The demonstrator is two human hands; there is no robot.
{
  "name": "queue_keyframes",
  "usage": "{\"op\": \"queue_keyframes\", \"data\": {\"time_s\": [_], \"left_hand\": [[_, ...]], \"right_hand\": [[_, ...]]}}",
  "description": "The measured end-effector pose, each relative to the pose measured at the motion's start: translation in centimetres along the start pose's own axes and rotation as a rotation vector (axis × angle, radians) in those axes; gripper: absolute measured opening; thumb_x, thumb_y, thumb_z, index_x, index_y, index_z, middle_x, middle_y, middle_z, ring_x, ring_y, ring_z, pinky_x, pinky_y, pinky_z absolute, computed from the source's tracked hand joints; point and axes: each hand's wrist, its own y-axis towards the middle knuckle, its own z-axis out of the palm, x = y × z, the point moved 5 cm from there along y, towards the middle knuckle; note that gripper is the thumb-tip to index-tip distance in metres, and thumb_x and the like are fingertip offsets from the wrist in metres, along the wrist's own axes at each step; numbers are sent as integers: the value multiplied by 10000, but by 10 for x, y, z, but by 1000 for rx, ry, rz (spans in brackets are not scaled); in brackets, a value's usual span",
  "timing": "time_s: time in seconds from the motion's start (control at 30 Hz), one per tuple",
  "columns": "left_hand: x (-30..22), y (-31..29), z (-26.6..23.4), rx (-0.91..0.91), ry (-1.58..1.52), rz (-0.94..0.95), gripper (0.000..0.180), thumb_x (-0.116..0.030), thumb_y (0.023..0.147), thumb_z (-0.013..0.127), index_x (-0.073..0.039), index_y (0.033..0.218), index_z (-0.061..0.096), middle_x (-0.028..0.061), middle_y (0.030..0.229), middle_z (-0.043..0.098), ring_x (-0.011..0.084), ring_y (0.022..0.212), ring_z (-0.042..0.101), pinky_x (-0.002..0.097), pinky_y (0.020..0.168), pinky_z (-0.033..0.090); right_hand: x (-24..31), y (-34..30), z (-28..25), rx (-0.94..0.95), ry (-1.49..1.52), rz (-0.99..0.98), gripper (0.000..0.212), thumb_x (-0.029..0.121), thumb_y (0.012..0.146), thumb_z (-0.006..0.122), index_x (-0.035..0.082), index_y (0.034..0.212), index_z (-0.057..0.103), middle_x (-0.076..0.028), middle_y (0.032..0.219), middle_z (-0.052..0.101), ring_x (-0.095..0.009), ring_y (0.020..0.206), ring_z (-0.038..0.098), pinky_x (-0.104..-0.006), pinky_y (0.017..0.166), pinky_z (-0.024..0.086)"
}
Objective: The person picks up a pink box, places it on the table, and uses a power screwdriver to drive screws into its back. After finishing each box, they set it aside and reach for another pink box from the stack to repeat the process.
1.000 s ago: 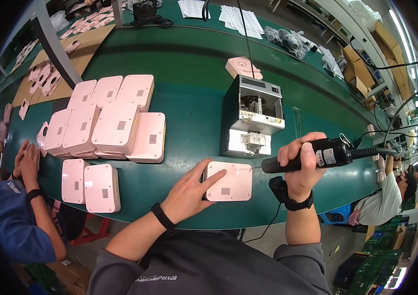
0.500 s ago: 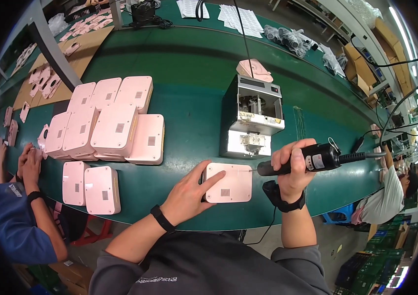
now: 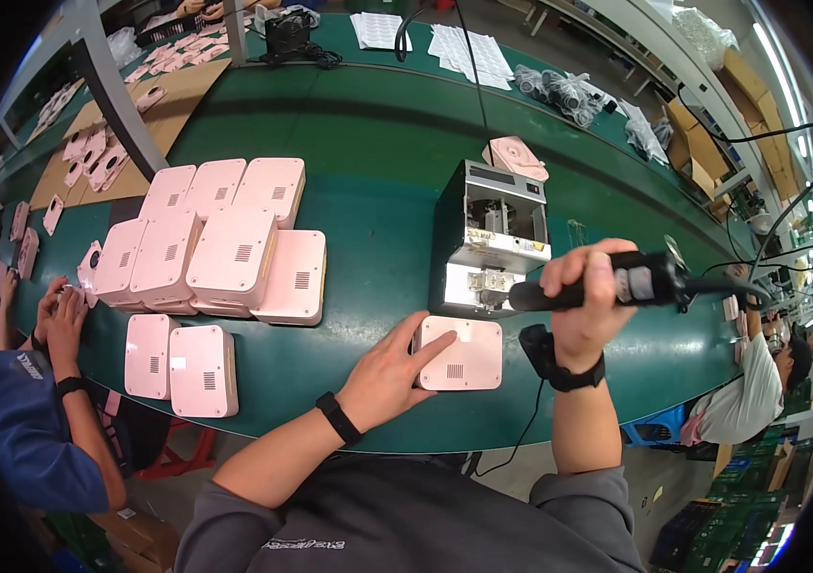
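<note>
We are pressing our left hand, fingers spread flat, on the pink rectangular plastic casing lying on the green belt | our right hand is gripping the black electric screwdriver above it, beside the grey screw feeder

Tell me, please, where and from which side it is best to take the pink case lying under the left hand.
Probably by its two long edges, coming from above. The pink case lies flat on the green belt, so only the rim offers purchase. The left hand already rests on its left edge; the far side is crowded by the grey machine and the black electric screwdriver in the right hand.
</note>
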Motion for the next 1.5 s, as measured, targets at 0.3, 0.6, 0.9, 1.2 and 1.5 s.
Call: {"op": "queue_keyframes", "data": {"time_s": [0.3, 0.6, 0.9, 1.2, 1.5], "left_hand": [[1, 3, 2, 3, 7, 0, 829, -146, 657, 847, -180, 1400, 480, 183, 1413, 372, 365, 1243, 499, 421, 995, 488], [1, 4, 2, 2, -8, 1, 826, -139, 653, 848, -181, 1395, 485, 189, 1410, 377, 364, 1239, 505, 414, 983, 498], [1, 3, 3, -22, 4, 13, 835, -137, 646, 850, -187, 1395, 483, 193, 1406, 385, 362, 1243, 505, 412, 980, 500], [-6, 9, 19, -16, 23, 84, 827, -179, 660, 843, -217, 1404, 482, 180, 1414, 393, 356, 1231, 521, 417, 944, 522], [-9, 16, 24, -16, 23, 85, 824, -172, 651, 843, -189, 1397, 493, 197, 1402, 406, 349, 1243, 514, 403, 978, 499]], "right_hand": [[0, -12, 10, 86, 16, 60, 124, 111, 922, 518, 25, 1000, 473, -86, 648, 506, -182, 488, 487, -344, 484, 454], [-25, -20, 8, 60, 44, 117, 123, 112, 915, 544, 33, 977, 472, -85, 646, 504, -176, 485, 479, -333, 475, 448], [-26, -22, 11, 85, 25, 148, 131, 116, 913, 555, 35, 966, 466, -82, 647, 501, -179, 496, 486, -345, 492, 452], [-2, -1, 9, 60, -15, 14, 127, 113, 921, 524, 33, 997, 461, -87, 667, 507, -185, 502, 487, -353, 508, 459], [2, -19, 19, 138, 79, 140, 176, 140, 911, 539, 35, 1018, 446, -94, 669, 504, -182, 508, 479, -348, 510, 461]]}}
